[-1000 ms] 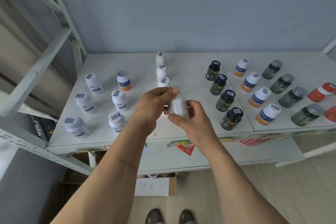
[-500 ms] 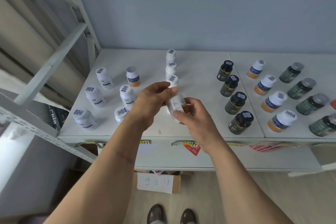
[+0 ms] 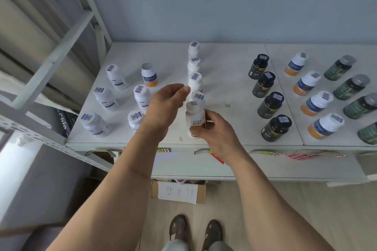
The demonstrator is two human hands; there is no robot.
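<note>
My right forearm comes up from the lower right, wrist bent a little inward. My right grip (image 3: pixel 216 132) is wrapped round the lower half of a white bottle (image 3: pixel 194 117), thumb across the front of the label and fingers behind it. The bottle stands upright, its cap (image 3: pixel 193 105) with a small printed sticker facing up. Its base sits at or just above the front edge of the tabletop (image 3: pixel 228 87); I cannot tell whether it touches.

My left forearm reaches in from the lower left. My left grip (image 3: pixel 167 106) hangs above and to the left of the bottle's cap, near it but not on it. The back of that hand faces me. Its fingers are curled in and the thumb meets the forefinger at the tip (image 3: pixel 183 90); whether anything small is pinched there I cannot tell.

The held bottle is the nearest in a line of white bottles (image 3: pixel 195 82) that runs away from me to the wall, and the next one (image 3: pixel 198 96) is just behind its cap. More white bottles (image 3: pixel 105 98) stand to the left and black bottles (image 3: pixel 270 105) well off to the right.
</note>
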